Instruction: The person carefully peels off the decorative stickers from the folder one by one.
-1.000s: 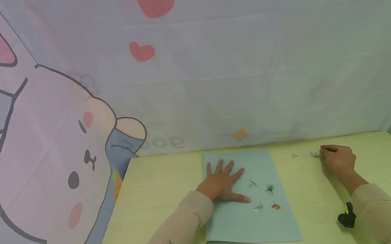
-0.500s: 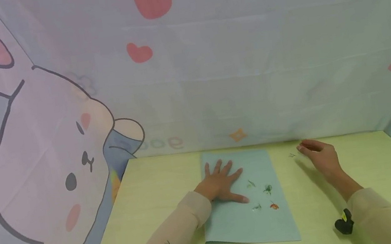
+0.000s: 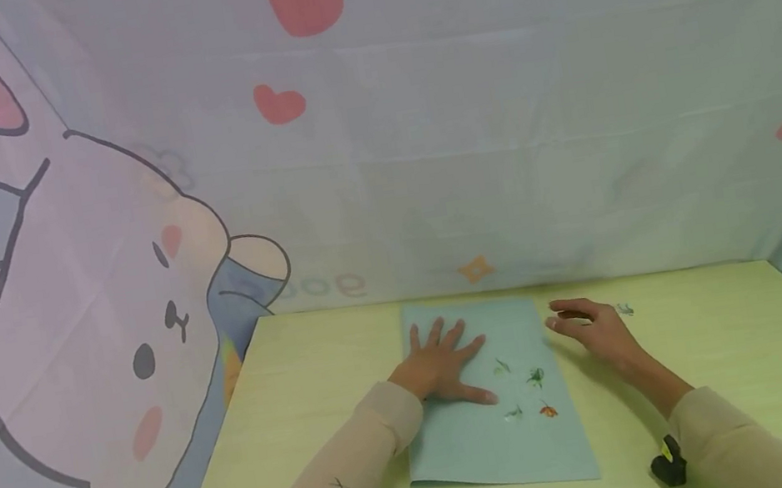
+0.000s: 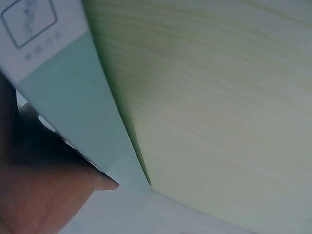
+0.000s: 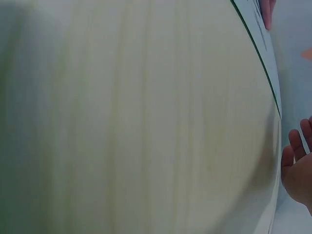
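My left hand (image 3: 447,366) rests spread and flat on a pale blue-green sheet (image 3: 498,451) in the head view. On the sheet's right half lie several small plant stickers, among them a green leafy one (image 3: 536,377) and an orange flower (image 3: 548,411). Just beyond the sheet's upper right edge hovers my right hand (image 3: 593,327), thumb and index fingertips apart, with nothing visible between them. Behind its knuckles a small dark sprig (image 3: 624,309) lies on the table. In the right wrist view, the right hand's fingers (image 5: 296,144) show at the edge, loosely extended.
The pale yellow wood-grain table (image 3: 327,422) ends at a hanging cloth (image 3: 496,135) with a rabbit and hearts. A black heart-shaped object (image 3: 669,466) is beside the right sleeve. A white printed area (image 4: 44,39) shows on the sheet in the left wrist view.
My right hand has moved left along the table's back toward the sheet, its thumb and index fingertips parting. The sprig behind it has come into sight again. My left hand stays put.
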`<state>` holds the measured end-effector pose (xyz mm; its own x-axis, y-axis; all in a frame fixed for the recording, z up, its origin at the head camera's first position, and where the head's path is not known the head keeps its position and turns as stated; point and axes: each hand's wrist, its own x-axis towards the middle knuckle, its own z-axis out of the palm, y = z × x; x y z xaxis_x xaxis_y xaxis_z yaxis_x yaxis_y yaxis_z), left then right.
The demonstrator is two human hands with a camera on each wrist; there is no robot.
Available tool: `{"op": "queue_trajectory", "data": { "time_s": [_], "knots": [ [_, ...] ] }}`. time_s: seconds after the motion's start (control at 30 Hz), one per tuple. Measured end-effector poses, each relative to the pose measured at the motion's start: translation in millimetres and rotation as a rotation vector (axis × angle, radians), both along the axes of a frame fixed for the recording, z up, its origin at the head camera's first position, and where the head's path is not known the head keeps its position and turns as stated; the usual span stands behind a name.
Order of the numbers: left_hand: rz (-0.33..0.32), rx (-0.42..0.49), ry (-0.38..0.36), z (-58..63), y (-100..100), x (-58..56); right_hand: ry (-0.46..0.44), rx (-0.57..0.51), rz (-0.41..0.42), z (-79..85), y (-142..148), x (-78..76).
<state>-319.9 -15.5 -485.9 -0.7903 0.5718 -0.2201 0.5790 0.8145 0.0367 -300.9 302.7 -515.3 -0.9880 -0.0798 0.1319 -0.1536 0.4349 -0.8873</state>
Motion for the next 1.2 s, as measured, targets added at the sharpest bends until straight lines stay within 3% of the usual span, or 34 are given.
{"op": "queue_trajectory", "data": {
  "time_s": [0.3, 0.4, 0.67, 0.83, 0.93, 1.2],
  "knots": [
    [0.007, 0.000, -0.008, -11.9, 2, -5.7, 0.023, -0.010, 0.112, -7.8, -29, 1.2],
    [0.003, -0.012, -0.015, -3.7, 0, 0.8, 0.007, 0.010, 0.139, -8.6, -37, 0.6],
    [0.001, -0.020, 0.006, -1.6, 0, 1.5, -0.022, 0.100, 0.208, -4.8, -52, -3.1],
    [0.005, -0.025, -0.002, -2.2, -1, 0.2, 0.034, 0.173, 0.267, -10.4, -57, -3.7],
    [0.004, 0.003, -0.005, -10.6, -1, -5.0, 0.083, 0.228, 0.278, -13.0, -59, -3.1],
    [-0.006, 0.000, 0.003, 0.2, 0, 2.2, 0.181, 0.325, 0.313, -14.2, -67, -5.8]
  ]
}}
